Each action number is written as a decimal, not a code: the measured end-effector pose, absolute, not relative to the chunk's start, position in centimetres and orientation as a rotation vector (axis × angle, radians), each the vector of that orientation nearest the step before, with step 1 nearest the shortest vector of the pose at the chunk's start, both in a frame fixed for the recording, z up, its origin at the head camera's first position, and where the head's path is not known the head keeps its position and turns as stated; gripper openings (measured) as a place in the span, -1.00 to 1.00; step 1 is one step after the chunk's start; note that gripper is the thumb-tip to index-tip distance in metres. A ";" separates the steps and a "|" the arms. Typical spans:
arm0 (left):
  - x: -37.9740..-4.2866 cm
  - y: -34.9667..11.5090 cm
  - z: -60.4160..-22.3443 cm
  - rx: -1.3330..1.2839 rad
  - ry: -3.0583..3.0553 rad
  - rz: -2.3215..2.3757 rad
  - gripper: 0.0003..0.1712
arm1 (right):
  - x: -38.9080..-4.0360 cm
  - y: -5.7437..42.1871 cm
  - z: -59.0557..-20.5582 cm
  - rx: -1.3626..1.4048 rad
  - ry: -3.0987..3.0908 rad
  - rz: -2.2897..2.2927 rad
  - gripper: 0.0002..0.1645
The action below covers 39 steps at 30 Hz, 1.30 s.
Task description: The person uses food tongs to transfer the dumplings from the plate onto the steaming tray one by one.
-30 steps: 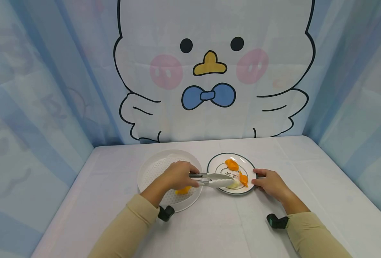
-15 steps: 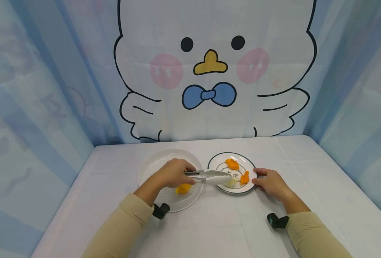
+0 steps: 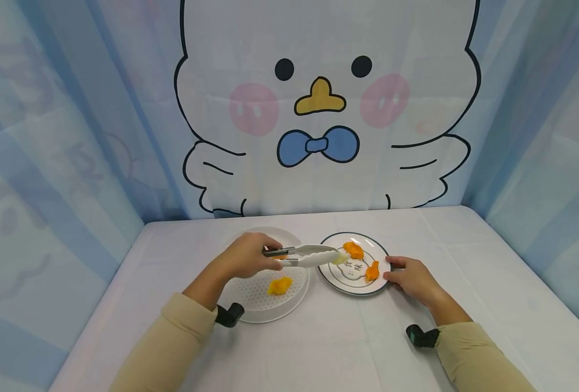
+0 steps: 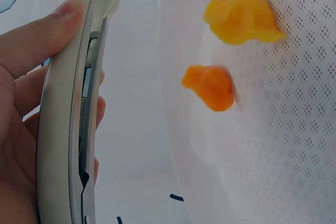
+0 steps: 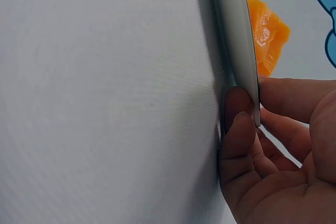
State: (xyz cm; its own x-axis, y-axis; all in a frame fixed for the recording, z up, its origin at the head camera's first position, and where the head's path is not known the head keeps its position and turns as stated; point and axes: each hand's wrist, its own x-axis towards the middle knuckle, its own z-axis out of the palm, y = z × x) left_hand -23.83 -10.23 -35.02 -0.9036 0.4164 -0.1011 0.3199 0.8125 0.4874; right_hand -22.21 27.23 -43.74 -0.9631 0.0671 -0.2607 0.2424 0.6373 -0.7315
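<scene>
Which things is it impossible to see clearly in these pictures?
Head: orange piece in the tray, mostly covered by the tongs and left hand.
Head: lettering on the plate, too small to read.
Left wrist: tips of the tongs, cut off by the top edge.
Right wrist: much of the plate, cut off likewise.

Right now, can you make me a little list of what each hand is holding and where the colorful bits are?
left hand: holds metal tongs
tongs' tips: at a pale yellow piece
right hand: pinches the rim of the plate
on the plate: two orange pieces
in the round white tray: one yellow piece, one smaller orange piece
tray and plate: side by side on the white table
behind: a cartoon bird with a blue bow tie
</scene>
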 end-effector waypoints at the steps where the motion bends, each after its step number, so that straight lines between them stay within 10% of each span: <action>1: -23.8 -10.4 -35.0 0.562 2.796 0.704 -0.51 | -22.2 27.2 -43.8 0.252 2.648 -1.232 -0.27; 39: -22.4 -18.0 -35.6 0.360 2.850 0.751 -0.44 | -22.1 27.2 -43.9 0.249 2.647 -1.253 -0.28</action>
